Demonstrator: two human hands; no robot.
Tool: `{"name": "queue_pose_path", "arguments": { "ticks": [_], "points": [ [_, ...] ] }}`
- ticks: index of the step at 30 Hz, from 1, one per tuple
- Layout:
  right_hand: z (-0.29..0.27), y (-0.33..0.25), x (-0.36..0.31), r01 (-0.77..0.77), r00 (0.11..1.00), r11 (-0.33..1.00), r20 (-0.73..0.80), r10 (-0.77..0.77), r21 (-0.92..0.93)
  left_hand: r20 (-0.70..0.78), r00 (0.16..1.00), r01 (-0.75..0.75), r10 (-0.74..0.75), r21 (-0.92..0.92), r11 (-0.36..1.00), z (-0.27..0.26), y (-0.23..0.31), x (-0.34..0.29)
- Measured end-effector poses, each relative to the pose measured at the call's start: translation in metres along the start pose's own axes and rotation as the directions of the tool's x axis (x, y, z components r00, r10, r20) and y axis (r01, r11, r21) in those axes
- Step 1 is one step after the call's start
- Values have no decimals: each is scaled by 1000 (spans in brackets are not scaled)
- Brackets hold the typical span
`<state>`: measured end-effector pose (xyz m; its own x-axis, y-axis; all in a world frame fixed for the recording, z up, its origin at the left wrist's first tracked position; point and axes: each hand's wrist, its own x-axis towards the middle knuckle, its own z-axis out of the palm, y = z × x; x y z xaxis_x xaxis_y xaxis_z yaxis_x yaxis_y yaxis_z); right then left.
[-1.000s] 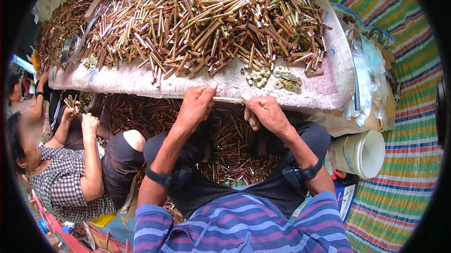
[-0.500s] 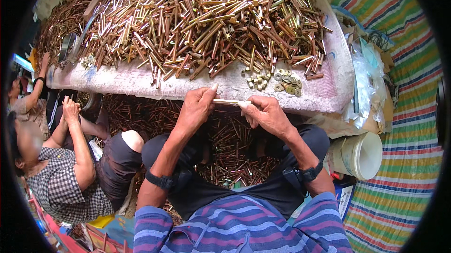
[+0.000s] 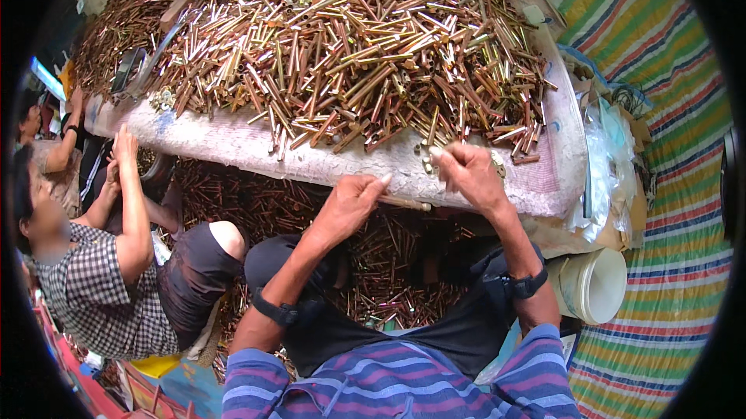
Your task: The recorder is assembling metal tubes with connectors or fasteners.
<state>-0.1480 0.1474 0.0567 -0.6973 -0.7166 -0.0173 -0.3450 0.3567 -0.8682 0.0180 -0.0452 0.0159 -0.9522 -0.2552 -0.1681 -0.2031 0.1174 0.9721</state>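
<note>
My left hand [image 3: 351, 205] is closed in a pinch at the table's front edge, gripping a thin metal tube [image 3: 408, 203] that points right. My right hand [image 3: 472, 176] is raised over the small nuts [image 3: 427, 164] and flat washers [image 3: 498, 162] at the table's edge. Its thumb and fingers are drawn together and slightly blurred; whatever may be between them is hidden. That hand covers most of the nuts and washers. Behind both hands spreads a large heap of brass-coloured metal tubes [image 3: 350, 61] on the cloth-covered table [image 3: 210, 135].
More tubes [image 3: 388, 271] lie below the table, between my legs. To the right stand a white bucket [image 3: 610, 287] and clear plastic bags [image 3: 598, 162] beside a striped sheet [image 3: 676, 263]. Two people sit at left, the nearer in a checked shirt [image 3: 101, 287].
My right hand has let go of the thin metal tube and moved up and right over the nuts and washers. My left hand, still holding the tube, sits lower and further right.
</note>
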Motion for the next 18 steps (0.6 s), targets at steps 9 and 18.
{"name": "queue_pose_path", "arguments": {
  "ticks": [9,18],
  "points": [
    [3,-52,117,350,881,852,-173,-441,-390,360,933,-126,-9,350,928,16,5,-6],
    [2,-42,156,268,910,732,-85,-406,-627,258,956,-244,136,451,859,8,-3,-6]
  ]
}}
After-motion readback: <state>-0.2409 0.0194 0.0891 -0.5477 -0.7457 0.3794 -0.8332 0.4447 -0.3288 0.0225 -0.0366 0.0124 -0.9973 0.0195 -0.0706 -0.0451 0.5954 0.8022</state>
